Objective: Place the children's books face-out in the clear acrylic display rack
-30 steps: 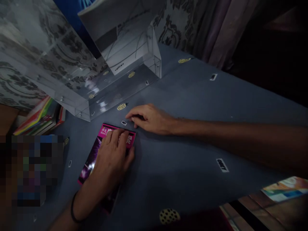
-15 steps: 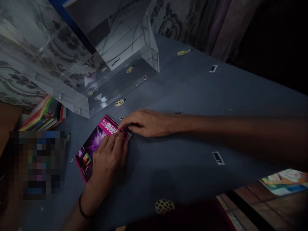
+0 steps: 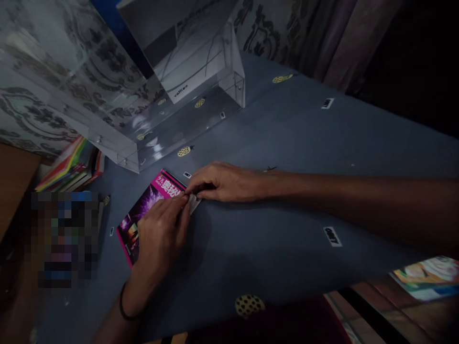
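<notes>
Much of the shiny pink-and-purple book (image 3: 143, 206) hides under the bare left hand (image 3: 161, 234); the right hand (image 3: 225, 182) bends at its corner. I can't tell if either grips.

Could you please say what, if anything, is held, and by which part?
Cannot be told: left hand and right hand touch the book near its upper right corner.

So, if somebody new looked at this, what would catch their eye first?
Probably the glossy pink-and-purple book, bright against the blue-grey tabletop, with the left hand over its cover and the right hand at its far right corner. Next, perhaps, the large clear stand beyond the book, with the patterned wall showing through it. The colourful stack of books stands out at the left.
</notes>
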`<action>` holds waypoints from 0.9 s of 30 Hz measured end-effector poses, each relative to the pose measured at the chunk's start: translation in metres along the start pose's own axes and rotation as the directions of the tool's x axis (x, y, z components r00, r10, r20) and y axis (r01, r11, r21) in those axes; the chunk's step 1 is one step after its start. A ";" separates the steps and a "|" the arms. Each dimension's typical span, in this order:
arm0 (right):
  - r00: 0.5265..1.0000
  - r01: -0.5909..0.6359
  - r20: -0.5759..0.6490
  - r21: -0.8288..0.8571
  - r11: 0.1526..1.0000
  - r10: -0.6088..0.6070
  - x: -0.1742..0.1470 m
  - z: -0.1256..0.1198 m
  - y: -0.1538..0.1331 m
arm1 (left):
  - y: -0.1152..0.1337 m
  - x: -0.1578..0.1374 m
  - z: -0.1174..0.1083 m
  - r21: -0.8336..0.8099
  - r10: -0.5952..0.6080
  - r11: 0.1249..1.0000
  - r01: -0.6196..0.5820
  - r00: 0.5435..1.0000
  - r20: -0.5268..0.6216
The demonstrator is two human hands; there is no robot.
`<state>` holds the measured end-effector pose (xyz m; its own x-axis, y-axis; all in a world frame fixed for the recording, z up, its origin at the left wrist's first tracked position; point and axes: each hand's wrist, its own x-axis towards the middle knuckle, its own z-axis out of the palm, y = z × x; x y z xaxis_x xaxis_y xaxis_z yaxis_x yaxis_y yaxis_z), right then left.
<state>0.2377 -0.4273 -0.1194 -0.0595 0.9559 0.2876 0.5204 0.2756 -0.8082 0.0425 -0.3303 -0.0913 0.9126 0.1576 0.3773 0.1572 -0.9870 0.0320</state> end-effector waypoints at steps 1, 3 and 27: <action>1.000 0.002 -0.003 0.006 1.000 -0.002 0.000 0.000 0.001 | 0.000 0.000 0.000 -0.005 -0.001 1.000 0.001 1.000 -0.001; 1.000 0.002 -0.004 0.012 1.000 -0.002 0.000 0.001 0.001 | 0.001 -0.001 0.001 -0.002 -0.004 1.000 0.004 1.000 -0.003; 0.995 -0.088 -0.039 0.197 0.976 0.097 0.000 0.001 -0.004 | 0.009 -0.010 0.006 0.139 0.025 0.990 -0.030 0.999 0.038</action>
<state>0.2347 -0.4282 -0.1167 0.0244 0.9735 0.2274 0.3456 0.2053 -0.9157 0.0375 -0.3404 -0.1004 0.9297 0.1341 0.3430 0.1808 -0.9776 -0.1078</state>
